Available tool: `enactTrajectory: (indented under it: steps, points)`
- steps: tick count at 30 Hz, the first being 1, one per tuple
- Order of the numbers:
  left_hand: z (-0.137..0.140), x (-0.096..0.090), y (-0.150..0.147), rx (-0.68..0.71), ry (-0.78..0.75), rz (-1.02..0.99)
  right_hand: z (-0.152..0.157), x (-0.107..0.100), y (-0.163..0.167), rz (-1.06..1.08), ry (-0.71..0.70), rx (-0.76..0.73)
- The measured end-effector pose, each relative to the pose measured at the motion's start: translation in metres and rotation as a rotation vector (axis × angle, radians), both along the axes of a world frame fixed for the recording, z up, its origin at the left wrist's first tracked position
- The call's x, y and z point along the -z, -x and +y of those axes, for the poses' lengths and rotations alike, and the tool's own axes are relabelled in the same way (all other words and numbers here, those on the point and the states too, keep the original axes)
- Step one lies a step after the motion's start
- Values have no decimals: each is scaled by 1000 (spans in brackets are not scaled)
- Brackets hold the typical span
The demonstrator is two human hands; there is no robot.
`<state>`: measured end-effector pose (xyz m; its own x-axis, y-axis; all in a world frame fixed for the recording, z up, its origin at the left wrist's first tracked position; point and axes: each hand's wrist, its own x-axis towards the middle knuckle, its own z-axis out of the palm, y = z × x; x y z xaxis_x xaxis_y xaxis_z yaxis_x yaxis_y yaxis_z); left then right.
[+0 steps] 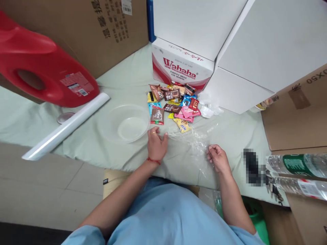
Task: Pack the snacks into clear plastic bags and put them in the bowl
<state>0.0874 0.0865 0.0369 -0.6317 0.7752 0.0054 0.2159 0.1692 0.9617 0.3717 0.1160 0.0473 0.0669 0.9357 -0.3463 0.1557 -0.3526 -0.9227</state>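
Pinching the clear plastic [198, 143] in my right hand [219, 159], left hand [156, 147] spread beside the bowl [130, 128], I might tear the film, lying before the snacks [172, 108], by tugging hard.

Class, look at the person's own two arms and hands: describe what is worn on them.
Light-blue sleeves end around the elbows, leaving the forearms bare. The left hand has a thin red bracelet at its wrist and what looks like a ring on one finger. The right hand shows no bracelet. Neither wears a glove.
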Motion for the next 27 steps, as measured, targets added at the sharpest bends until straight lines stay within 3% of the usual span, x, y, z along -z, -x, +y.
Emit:
enactTrajectory:
  steps: [3, 5, 8, 11, 13, 15, 17, 19, 21, 24, 27]
  points:
    - [-15, -6, -15, 38, -223, 369, -1, 2, 2, -6, -28, 0]
    - [-22, -13, -22, 202, -324, 484, 0, 2, 5, -5, -48, -15]
    - [-22, -31, -30, 567, -402, 492, 0, 1, 9, -14, -81, -53]
    - [-14, -52, -41, 748, -382, 397, -1, -3, 13, -33, -108, -66]
    - [-8, -63, -50, 778, -275, 341, -4, -7, 17, -43, -132, -62]
    - [0, -70, -60, 811, -73, 322, -8, -10, 20, -50, -174, -66]
    - [8, -70, -69, 827, 177, 376, -12, -12, 24, -65, -220, -83]
    - [16, -66, -78, 804, 335, 488, -14, -10, 26, -99, -246, -104]
    - [22, -61, -85, 742, 329, 601, -16, -7, 27, -140, -255, -123]
    - [32, -52, -92, 707, 178, 632, -19, -1, 26, -173, -267, -148]
    - [44, -42, -91, 617, 35, 283, -23, 5, 23, -171, -291, -156]
